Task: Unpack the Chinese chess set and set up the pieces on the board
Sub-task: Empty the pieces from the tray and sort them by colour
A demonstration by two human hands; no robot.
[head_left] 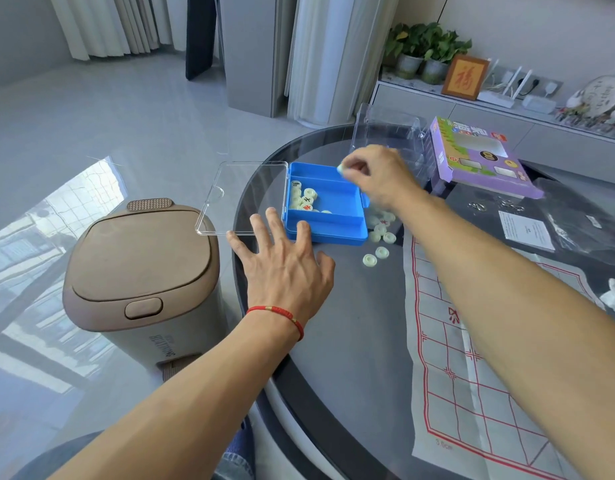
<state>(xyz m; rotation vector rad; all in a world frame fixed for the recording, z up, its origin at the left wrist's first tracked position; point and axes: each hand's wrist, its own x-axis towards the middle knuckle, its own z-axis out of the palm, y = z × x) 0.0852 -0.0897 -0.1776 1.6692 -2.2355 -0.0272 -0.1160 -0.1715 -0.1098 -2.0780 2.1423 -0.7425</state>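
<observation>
Nearest to me, the paper board (472, 358) with its red grid lies flat on the right side of the round glass desk (351, 341). My left hand (285, 268) is spread flat on the desk, fingers (275, 223) splayed and holding nothing, with the fingertips touching the near wall of the blue box (325, 202). The box sits open, its clear lid (243, 197) swung out to the left past the desk edge. A few pale chess pieces (304, 199) lie in the left end of the box, and more loose pieces (380, 237) are scattered on the desk just beside its right end, near the top edge of the board. My right hand (375, 174) hovers over the far right corner of the box, fingers pinching one pale piece (340, 169). Beyond it stand a clear plastic tray (385, 133) and a purple carton (479, 157). A brown bin (143, 282) stands on the floor to the left.
</observation>
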